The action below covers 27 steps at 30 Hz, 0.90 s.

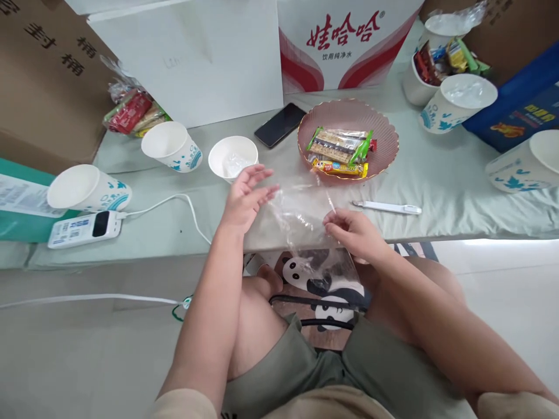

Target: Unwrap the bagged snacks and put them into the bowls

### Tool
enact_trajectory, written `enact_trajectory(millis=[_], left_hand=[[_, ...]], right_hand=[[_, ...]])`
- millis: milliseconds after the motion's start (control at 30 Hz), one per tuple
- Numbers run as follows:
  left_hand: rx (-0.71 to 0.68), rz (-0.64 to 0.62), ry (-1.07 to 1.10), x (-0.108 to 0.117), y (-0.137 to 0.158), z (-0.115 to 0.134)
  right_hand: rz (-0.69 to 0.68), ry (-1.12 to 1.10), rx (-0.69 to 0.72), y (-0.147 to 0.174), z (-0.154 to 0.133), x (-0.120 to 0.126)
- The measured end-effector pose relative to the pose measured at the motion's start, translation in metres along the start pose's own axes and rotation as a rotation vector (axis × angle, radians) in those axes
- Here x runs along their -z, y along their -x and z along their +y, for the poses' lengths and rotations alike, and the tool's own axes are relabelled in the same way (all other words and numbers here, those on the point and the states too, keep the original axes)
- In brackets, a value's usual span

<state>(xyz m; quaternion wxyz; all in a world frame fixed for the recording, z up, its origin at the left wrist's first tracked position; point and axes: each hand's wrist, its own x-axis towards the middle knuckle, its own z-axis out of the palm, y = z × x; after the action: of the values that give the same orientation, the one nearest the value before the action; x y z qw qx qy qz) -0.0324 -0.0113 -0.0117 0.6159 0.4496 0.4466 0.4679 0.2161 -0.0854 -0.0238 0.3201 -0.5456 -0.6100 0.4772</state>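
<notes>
A clear plastic bag (299,221) hangs between my hands over the table's front edge, its lower part dangling above my lap. My right hand (353,230) pinches the bag's right edge between thumb and fingers. My left hand (248,201) has its fingers apart beside the bag's upper left; whether the fingertips touch the film is hard to see. Just behind my left hand stands a white paper cup (218,156) with crumpled clear plastic inside. Beyond the bag, a pink scalloped bowl (384,139) holds several wrapped snack bars (338,145).
A white utility knife (388,208) lies right of the bag. Behind are a black phone (280,124) and white boxes (187,58). Paper cups (172,145) flank both sides, near a power bank (85,230) with a cable (174,198) and a snack-filled cup (414,84).
</notes>
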Motion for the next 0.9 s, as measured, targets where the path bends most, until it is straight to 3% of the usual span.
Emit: enact_trajectory(millis=[33,100,200,300,467,733,900], left_hand=[[-0.015,0.048,0.056,-0.002,-0.001,-0.001],[0.016,0.01,0.155,-0.009,0.0,-0.005],[0.12,-0.205,0.179,-0.027,0.005,-0.014],[0.213,-0.345,0.029,-0.041,0.007,-0.023],[0.187,-0.266,-0.124,-0.045,0.002,-0.03],[0.172,-0.26,-0.098,-0.043,0.007,-0.021],[0.127,-0.214,-0.152,-0.038,0.002,-0.026]], right_hand=[[0.046,-0.062,0.0,0.0,-0.001,0.002],[0.119,-0.144,0.016,0.001,-0.004,0.005],[0.163,-0.167,0.065,0.001,-0.006,0.006],[0.206,-0.111,0.101,0.002,-0.002,0.006],[0.346,0.053,0.16,0.0,0.011,0.009],[0.41,0.063,0.338,-0.003,0.015,0.013],[0.419,-0.009,0.277,-0.002,0.012,0.013]])
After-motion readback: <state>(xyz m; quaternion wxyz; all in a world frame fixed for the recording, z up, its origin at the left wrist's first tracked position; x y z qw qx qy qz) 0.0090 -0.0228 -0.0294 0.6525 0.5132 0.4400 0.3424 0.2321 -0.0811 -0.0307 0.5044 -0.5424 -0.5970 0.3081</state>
